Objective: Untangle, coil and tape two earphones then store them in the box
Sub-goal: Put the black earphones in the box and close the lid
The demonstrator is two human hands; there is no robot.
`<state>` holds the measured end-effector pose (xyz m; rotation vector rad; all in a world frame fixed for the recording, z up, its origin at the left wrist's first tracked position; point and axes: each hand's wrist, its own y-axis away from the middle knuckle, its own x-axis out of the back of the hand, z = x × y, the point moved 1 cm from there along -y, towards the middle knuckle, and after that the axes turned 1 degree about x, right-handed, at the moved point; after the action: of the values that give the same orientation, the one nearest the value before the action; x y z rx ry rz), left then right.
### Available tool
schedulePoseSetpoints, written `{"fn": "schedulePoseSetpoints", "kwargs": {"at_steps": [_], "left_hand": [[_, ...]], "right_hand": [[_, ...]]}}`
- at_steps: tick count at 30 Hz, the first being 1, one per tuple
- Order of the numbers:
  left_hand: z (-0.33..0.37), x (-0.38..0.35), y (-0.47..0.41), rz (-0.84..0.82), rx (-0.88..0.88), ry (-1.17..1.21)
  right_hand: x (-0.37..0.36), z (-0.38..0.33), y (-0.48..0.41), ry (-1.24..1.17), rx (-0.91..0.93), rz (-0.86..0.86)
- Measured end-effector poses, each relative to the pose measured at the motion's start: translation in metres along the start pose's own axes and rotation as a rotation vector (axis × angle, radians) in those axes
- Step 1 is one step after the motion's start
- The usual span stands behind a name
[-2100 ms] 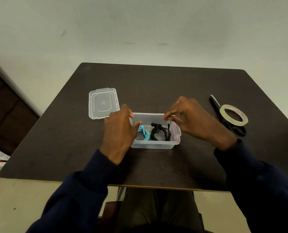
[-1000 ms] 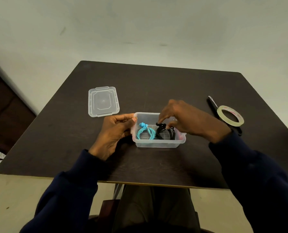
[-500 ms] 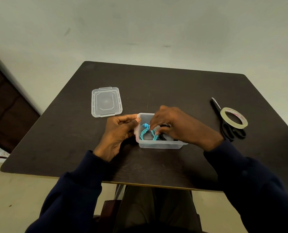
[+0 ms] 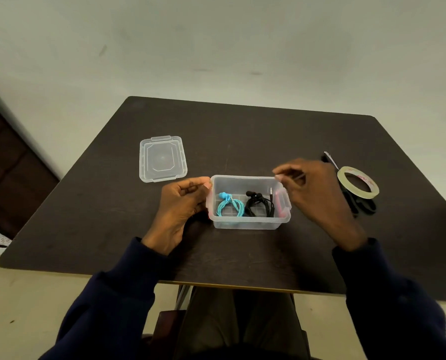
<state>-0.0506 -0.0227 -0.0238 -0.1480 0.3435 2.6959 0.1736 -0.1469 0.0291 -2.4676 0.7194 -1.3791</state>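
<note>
Bracing the box (image 4: 245, 224) at its left end with the curled left hand (image 4: 180, 206), I held the right hand (image 4: 317, 197) above its right end, fingertips pinched on nothing visible, blue earphone (image 4: 229, 207) and black earphone (image 4: 259, 207) coiled inside, lid (image 4: 162, 159) waiting beyond.

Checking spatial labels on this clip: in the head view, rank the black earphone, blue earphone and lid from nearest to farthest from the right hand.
From the right hand:
1. black earphone, in the right half of the box.
2. blue earphone, in its left half.
3. lid, lying apart, beyond the left end of the box.
</note>
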Motion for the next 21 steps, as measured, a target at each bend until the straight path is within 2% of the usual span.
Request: {"fn": "schedulePoseSetpoints", "kwargs": {"at_steps": [1, 3, 4, 6, 8, 13, 15, 17, 19, 21], "left_hand": [[0.001, 0.001, 0.001, -0.003, -0.002, -0.003], [0.001, 0.003, 0.002, -0.022, 0.003, -0.014], [0.001, 0.003, 0.002, -0.035, 0.007, -0.031], [0.002, 0.001, 0.004, -0.05, 0.015, -0.072], [0.002, 0.0, 0.003, -0.04, 0.012, -0.084], [0.001, -0.008, 0.0, -0.052, 0.002, -0.1], [0.003, -0.006, -0.001, -0.025, -0.058, -0.086], [0.011, 0.006, -0.007, 0.136, -0.195, -0.15], [0.019, 0.033, -0.024, 0.336, -0.339, -0.323], [0.023, 0.062, -0.045, 0.459, -0.382, -0.495]], "right_hand": [[0.003, 0.003, 0.007, 0.015, -0.122, 0.003], [0.003, 0.012, 0.019, -0.084, -0.366, -0.129], [0.001, 0.016, 0.024, -0.224, -0.459, -0.198], [-0.003, 0.016, 0.032, -0.511, -0.585, -0.219], [-0.007, 0.015, 0.036, -0.575, -0.621, -0.158], [-0.008, 0.016, 0.035, -0.548, -0.64, -0.035], [-0.007, 0.018, 0.035, -0.549, -0.651, -0.011], [-0.005, 0.022, 0.035, -0.522, -0.655, 0.017], [-0.002, 0.026, 0.036, -0.484, -0.662, 0.037], [0.0, 0.029, 0.038, -0.479, -0.662, 0.029]]}}
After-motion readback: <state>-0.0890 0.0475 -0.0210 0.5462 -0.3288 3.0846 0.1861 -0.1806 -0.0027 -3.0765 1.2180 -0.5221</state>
